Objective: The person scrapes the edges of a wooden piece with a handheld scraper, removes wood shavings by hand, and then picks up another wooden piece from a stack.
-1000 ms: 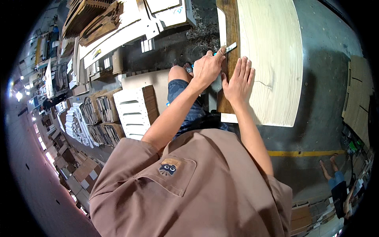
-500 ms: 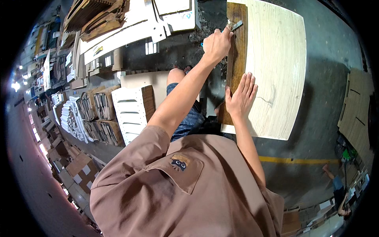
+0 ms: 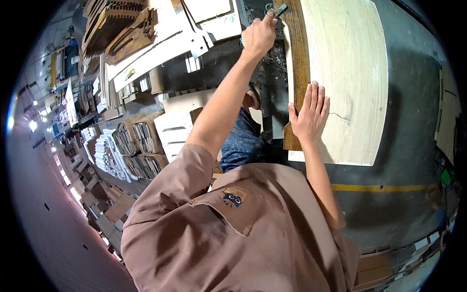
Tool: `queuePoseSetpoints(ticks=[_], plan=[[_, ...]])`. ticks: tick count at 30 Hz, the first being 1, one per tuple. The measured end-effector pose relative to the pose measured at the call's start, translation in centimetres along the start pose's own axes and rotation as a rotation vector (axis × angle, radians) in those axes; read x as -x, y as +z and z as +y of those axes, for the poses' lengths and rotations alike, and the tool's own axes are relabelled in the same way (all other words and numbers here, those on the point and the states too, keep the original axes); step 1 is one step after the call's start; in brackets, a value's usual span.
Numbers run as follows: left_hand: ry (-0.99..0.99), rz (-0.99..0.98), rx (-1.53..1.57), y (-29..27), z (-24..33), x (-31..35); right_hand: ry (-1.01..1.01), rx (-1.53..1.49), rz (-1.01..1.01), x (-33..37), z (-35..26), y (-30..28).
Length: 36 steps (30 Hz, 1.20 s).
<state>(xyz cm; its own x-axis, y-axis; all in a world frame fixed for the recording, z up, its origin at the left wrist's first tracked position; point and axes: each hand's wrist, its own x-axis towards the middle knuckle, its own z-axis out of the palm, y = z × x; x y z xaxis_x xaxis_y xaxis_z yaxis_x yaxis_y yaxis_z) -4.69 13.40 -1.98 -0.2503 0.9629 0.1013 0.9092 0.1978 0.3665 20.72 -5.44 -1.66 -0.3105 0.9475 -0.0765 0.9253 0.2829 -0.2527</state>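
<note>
Since the earlier frames, the left hand (image 3: 259, 34) has been carried further up the dark brown wooden strip (image 3: 297, 73), from near the right hand to the strip's far end, while the right hand (image 3: 308, 117) has been kept pressed in much the same place. A small scraping tool (image 3: 278, 9) with a dark blade is gripped in the closed fingers of the left hand and is set at the top of the strip. The right hand is laid flat, its fingers open and spread, over the seam where the strip meets the pale wooden panel (image 3: 348, 73).

The strip is long, narrow and rough-grained, and it runs along the left edge of the panel, which is broad, smooth and light, with rounded corners. Curled shavings (image 3: 272, 58) are scattered just beside the strip on the dark bench surface (image 3: 214, 63).

Open grey floor (image 3: 413, 121) is seen to the right of the panel, crossed by a yellow line (image 3: 384, 187). To the left, room is taken up by stacked cut wooden parts (image 3: 141, 136) and pale flat boards (image 3: 165, 39).
</note>
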Motion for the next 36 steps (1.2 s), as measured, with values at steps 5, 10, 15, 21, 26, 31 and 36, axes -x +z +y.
queuePoseSetpoints(ticks=[5,10,15,21,26,31,36], plan=[[0.161,0.022,0.119,4.1,-5.5,-7.1,0.007,-0.026,0.004,0.0,0.1,-0.2],[-0.310,-0.241,0.401,5.6,-12.9,-19.2,0.019,-0.044,0.000,0.0,0.1,-0.3],[-0.179,-0.097,0.182,4.9,-12.2,-11.6,0.027,-0.086,0.017,-0.1,0.2,0.0],[-0.597,-0.326,0.873,3.0,-8.7,7.4,-0.018,-0.164,0.053,-1.1,0.5,0.0],[-0.745,-0.254,1.067,2.7,-7.3,16.5,-0.128,-0.171,0.106,-10.2,2.4,-0.2],[-0.764,-0.234,1.173,2.0,-8.7,17.7,-0.270,-0.025,0.202,-19.5,3.2,1.1],[-0.441,-0.083,1.010,1.9,-9.1,13.9,-0.328,-0.012,0.225,-20.7,1.6,2.1]])
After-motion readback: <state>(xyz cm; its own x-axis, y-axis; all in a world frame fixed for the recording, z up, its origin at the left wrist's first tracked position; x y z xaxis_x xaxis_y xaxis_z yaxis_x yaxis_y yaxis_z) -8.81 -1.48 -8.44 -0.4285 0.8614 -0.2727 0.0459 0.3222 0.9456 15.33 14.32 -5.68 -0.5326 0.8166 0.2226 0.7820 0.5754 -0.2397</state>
